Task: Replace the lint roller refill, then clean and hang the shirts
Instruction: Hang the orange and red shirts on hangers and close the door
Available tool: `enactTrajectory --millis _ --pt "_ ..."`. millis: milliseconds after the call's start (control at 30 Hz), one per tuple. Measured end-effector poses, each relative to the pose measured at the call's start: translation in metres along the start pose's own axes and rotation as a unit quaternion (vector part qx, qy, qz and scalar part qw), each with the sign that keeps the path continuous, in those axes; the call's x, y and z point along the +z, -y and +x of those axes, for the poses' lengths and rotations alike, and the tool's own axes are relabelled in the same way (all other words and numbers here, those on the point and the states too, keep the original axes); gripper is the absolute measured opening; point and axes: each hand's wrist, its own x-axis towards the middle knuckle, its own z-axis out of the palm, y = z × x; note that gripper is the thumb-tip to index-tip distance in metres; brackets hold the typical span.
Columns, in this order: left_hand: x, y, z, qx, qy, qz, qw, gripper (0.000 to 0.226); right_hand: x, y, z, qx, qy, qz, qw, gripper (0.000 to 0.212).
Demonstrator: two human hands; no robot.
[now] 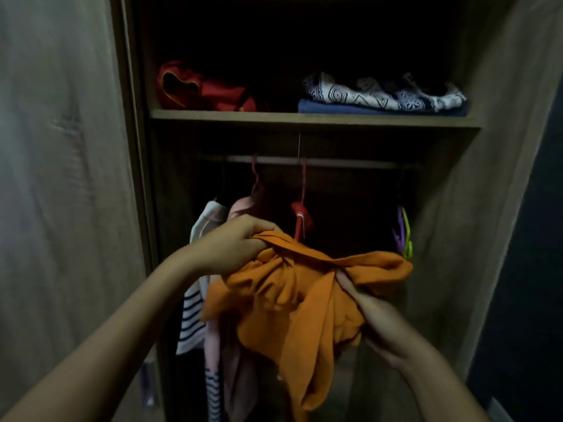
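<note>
An orange shirt is bunched up in front of the open wardrobe, held between both hands. My left hand grips its upper left edge. My right hand clutches the fabric lower down on the right. Behind the shirt a red hanger hangs from the clothes rail; its lower part is hidden by the shirt. To the left on the same rail hang a striped white shirt and a pink garment.
The wardrobe shelf above the rail carries a red garment and a patterned white cloth on a blue folded one. Purple and green hangers hang at the rail's right end. The wardrobe door stands open on the left.
</note>
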Motion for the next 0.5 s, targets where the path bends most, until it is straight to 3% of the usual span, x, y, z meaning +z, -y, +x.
enactTrajectory --millis 100,200,267,333,433,500 --pt "0.011 0.012 -0.007 -0.022 0.040 -0.009 0.999 0.029 -0.005 -0.016 -0.003 0.045 0.009 -0.046 0.998 0.021" --pt "0.018 0.029 -0.011 -0.023 0.094 -0.038 0.995 0.026 -0.016 -0.027 -0.003 0.098 0.007 -0.116 0.988 0.023" --pt "0.017 0.045 -0.010 -0.032 0.113 -0.059 0.991 0.014 -0.020 -0.033 -0.007 0.073 -0.003 -0.148 0.986 0.018" --pt "0.016 0.059 -0.010 -0.063 0.137 -0.078 0.986 0.017 -0.024 -0.034 -0.008 0.035 -0.046 -0.143 0.988 0.011" --pt "0.018 0.071 -0.010 -0.076 0.152 -0.132 0.977 0.019 -0.026 -0.035 -0.009 0.045 -0.034 -0.058 0.997 0.029" --pt "0.021 0.076 -0.006 -0.063 0.144 -0.133 0.978 0.020 -0.022 -0.042 -0.012 0.068 0.038 -0.078 0.994 0.034"
